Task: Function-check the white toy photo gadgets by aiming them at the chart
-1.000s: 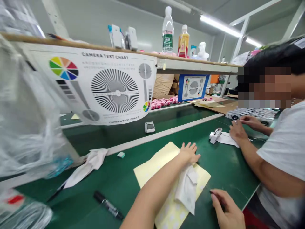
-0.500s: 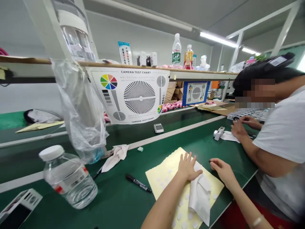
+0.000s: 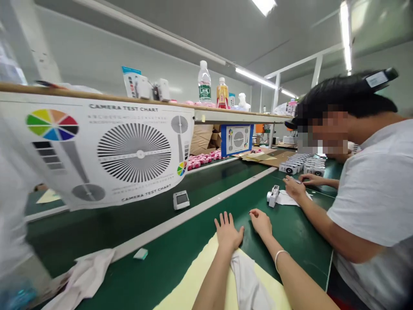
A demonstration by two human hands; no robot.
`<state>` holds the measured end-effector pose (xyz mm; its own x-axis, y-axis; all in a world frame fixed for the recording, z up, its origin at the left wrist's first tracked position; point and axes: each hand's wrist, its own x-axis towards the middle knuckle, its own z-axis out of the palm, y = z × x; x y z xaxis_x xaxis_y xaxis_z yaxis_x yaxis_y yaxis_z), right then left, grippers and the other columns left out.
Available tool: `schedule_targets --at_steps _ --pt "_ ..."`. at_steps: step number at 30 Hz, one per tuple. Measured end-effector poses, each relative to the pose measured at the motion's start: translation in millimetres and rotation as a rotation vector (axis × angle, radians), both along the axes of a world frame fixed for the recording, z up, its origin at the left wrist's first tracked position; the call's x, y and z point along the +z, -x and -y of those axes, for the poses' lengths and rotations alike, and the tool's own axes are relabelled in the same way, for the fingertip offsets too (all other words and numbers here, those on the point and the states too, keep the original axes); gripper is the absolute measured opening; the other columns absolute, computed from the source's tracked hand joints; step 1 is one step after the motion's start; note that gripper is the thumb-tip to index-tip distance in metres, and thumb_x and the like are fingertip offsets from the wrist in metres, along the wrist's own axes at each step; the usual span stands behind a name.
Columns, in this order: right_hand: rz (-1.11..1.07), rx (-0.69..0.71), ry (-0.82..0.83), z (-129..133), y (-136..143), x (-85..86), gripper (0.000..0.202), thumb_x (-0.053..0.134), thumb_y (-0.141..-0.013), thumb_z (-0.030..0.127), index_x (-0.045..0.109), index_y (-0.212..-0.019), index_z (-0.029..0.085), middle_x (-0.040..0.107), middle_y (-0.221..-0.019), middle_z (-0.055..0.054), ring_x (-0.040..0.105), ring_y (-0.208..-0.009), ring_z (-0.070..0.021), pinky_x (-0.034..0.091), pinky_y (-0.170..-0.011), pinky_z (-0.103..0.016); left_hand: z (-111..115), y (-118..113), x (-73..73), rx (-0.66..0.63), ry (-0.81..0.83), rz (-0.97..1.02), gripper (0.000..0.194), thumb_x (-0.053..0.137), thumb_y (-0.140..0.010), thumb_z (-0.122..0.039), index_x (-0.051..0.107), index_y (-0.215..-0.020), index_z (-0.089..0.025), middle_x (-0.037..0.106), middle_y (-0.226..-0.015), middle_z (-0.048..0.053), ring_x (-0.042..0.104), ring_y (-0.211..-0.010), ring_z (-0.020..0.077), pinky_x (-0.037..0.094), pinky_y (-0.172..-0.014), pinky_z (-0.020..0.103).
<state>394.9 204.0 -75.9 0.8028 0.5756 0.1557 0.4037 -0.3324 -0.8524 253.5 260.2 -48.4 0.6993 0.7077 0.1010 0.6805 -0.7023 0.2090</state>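
My left hand point(image 3: 228, 232) lies with its fingers spread at the far corner of a yellow sheet point(image 3: 193, 280) on the green table. A white cloth point(image 3: 248, 280) rests on the sheet beside my left wrist. To the right, my right hand point(image 3: 261, 223) hovers just over the green surface, thumb and fingertips pinched together. Something small and dark shows at those fingertips, too small to name. A white bracelet is around my right wrist.
A person point(image 3: 368, 172) at the right handles a small item near a white camera point(image 3: 273, 196) and rows of cameras point(image 3: 290, 165). A small screen device point(image 3: 181, 200) lies beyond the pale strip point(image 3: 206, 204). Test chart point(image 3: 135, 150) hangs from the shelf point(image 3: 155, 102).
The view has swung right and closer to the table. My left hand has moved forward to the sheet's far corner. The bottle and marker are out of view.
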Motion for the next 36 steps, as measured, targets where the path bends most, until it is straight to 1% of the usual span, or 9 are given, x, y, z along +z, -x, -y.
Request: schedule_targets --at_steps 2,4,9,13,16,21,27,32,36 --pt "-0.049 0.033 -0.029 -9 -2 -2.9 0.025 0.059 -0.095 0.030 0.062 -0.117 0.019 0.063 -0.120 -0.008 0.065 -0.099 -0.0206 0.056 -0.084 -0.040 -5 -3 -8.1 0.014 0.004 -0.035 0.063 0.047 -0.094 -0.055 0.035 -0.145 -0.020 0.030 -0.156 0.013 0.027 -0.145 0.0337 0.017 -0.117 0.062" --pt "-0.105 0.074 -0.053 -18 -1 -6.1 0.027 0.060 -0.095 0.030 0.061 -0.118 0.017 0.064 -0.118 -0.008 0.066 -0.098 -0.0210 0.057 -0.082 -0.041 -6 -4 -10.7 0.009 0.001 -0.065 0.067 0.043 -0.094 -0.057 0.030 -0.148 -0.019 0.026 -0.158 0.013 0.022 -0.147 0.0329 0.015 -0.118 0.060" --pt "-0.195 0.162 -0.083 -28 6 -10.6 0.027 0.060 -0.095 0.030 0.061 -0.118 0.017 0.064 -0.117 -0.008 0.066 -0.096 -0.0206 0.057 -0.081 -0.040 -4 -4 -6.2 0.006 0.010 -0.107 0.070 0.036 -0.093 -0.056 0.028 -0.150 -0.016 0.021 -0.160 0.015 0.016 -0.149 0.0344 0.014 -0.120 0.056" --pt "-0.201 0.179 -0.095 -26 7 -7.9 0.028 0.060 -0.095 0.031 0.060 -0.119 0.017 0.064 -0.119 -0.008 0.066 -0.098 -0.0213 0.057 -0.083 -0.041 -3 -4 -4.3 0.026 0.007 -0.107 0.070 0.034 -0.092 -0.056 0.029 -0.150 -0.017 0.020 -0.160 0.013 0.013 -0.148 0.0396 0.011 -0.119 0.059" --pt "-0.200 0.181 -0.105 -25 9 -4.5 0.028 0.060 -0.095 0.031 0.060 -0.119 0.017 0.063 -0.120 -0.009 0.065 -0.099 -0.0216 0.056 -0.084 -0.042 -3 -4 -3.5 0.037 0.000 -0.112 0.070 0.033 -0.091 -0.056 0.029 -0.150 -0.019 0.021 -0.160 0.013 0.015 -0.147 0.0423 0.014 -0.118 0.060" --pt "-0.219 0.153 -0.126 -26 14 -0.7 0.028 0.059 -0.095 0.030 0.060 -0.119 0.017 0.063 -0.121 -0.009 0.065 -0.100 -0.0214 0.056 -0.084 -0.042 -3 -4 -0.8 0.050 -0.025 -0.142 0.068 0.031 -0.092 -0.055 0.029 -0.150 -0.020 0.024 -0.159 0.012 0.019 -0.146 0.0416 0.017 -0.117 0.060" --pt "-0.267 0.082 -0.197 -27 16 2.3 0.026 0.059 -0.095 0.030 0.061 -0.118 0.017 0.063 -0.120 -0.008 0.065 -0.098 -0.0207 0.057 -0.083 -0.041 -6 -6 1.3 0.059 -0.054 -0.182 0.061 0.028 -0.094 -0.054 0.028 -0.150 -0.029 0.024 -0.160 0.009 0.019 -0.146 0.0427 0.019 -0.112 0.066" --pt "-0.329 0.044 -0.262 -21 19 8.2 0.027 0.060 -0.095 0.030 0.060 -0.119 0.016 0.064 -0.117 -0.008 0.066 -0.096 -0.0205 0.057 -0.081 -0.040 -5 -9 3.2 0.068 -0.040 -0.199 0.060 0.029 -0.095 -0.052 0.027 -0.150 -0.028 0.021 -0.161 0.010 0.018 -0.146 0.0434 0.018 -0.112 0.067" --pt "-0.385 0.082 -0.346 -15 23 17.1 0.028 0.060 -0.095 0.030 0.060 -0.119 0.017 0.063 -0.120 -0.008 0.066 -0.098 -0.0212 0.057 -0.083 -0.041 1 -7 3.5 0.097 -0.036 -0.172 0.058 0.031 -0.097 -0.049 0.028 -0.150 -0.026 0.024 -0.160 0.013 0.019 -0.146 0.0424 0.018 -0.113 0.067"
